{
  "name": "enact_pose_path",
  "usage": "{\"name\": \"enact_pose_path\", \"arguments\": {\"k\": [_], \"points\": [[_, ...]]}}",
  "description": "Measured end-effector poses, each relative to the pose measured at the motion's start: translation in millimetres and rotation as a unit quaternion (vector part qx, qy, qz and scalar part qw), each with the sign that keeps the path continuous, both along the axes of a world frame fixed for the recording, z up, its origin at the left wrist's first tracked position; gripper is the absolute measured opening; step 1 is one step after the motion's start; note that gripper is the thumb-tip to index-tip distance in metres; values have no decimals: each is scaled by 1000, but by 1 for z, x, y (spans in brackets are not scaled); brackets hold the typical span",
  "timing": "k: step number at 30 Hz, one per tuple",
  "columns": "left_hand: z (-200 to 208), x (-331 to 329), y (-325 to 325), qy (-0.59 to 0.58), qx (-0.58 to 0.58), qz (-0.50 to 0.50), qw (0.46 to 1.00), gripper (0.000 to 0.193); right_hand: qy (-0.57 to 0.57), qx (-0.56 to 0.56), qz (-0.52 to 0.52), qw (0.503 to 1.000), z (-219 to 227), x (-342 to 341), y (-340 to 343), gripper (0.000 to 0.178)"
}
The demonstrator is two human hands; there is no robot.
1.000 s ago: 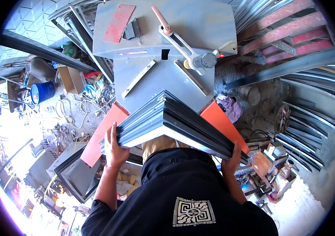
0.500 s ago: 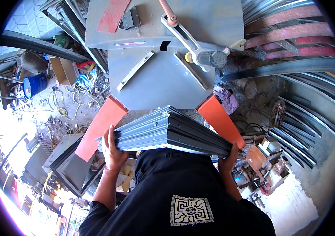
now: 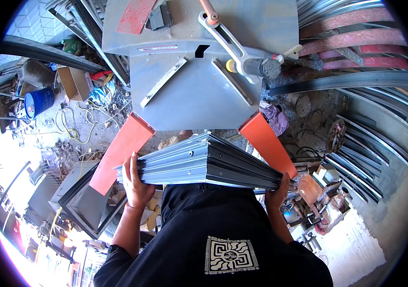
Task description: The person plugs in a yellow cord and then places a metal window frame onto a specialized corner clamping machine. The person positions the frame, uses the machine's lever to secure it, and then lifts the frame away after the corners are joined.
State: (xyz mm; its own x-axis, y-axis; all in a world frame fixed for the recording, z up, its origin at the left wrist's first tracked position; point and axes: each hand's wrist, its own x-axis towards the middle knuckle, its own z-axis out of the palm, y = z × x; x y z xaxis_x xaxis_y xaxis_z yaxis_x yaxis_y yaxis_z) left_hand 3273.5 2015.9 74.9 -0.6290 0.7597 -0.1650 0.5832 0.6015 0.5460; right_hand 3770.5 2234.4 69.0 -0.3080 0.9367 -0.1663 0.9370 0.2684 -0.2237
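Observation:
A dark grey metal frame (image 3: pixel 173 165) with a mitred corner spans the space in front of my waist, its ridged edges and several screw heads showing. My left hand (image 3: pixel 137 184) grips its left end, fingers over the outer side. At the right end, my right hand (image 3: pixel 277 192) has hold of the frame, most of its fingers hidden beneath. The corner points toward a grey machine table (image 3: pixel 194 112), just short of the table's near edge. On that table two metal guide bars (image 3: pixel 164 82) slant, and a slotted arm (image 3: pixel 230 43) with a dark round clamp head (image 3: pixel 268 69) reaches over it.
Orange supports (image 3: pixel 123 153) angle out from both table corners, flanking the frame. Long metal profiles (image 3: pixel 357 172) lie at the right. At left are a blue bucket (image 3: pixel 39 103), a cardboard box (image 3: pixel 74 83), a loose yellow hose (image 3: pixel 72 134) and another dark frame (image 3: pixel 89 225).
The frame's corner has drawn slightly back from the table's near edge. Both hands keep their hold, and the view has shifted a little.

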Motion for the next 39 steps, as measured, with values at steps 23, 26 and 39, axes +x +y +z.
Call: {"name": "enact_pose_path", "arguments": {"k": [23,26,39], "points": [[73,-75,65,-24,-133,-70,988,115,33,-144,-49,988,15,-49,-32,92],[73,-76,93,-8,-154,-113,981,112,4,-229,-118,966,14,-41,-53,100],[-3,53,236,51,-158,-398,902,92,-58,-329,-339,879,-51,89,-232,102]]}}
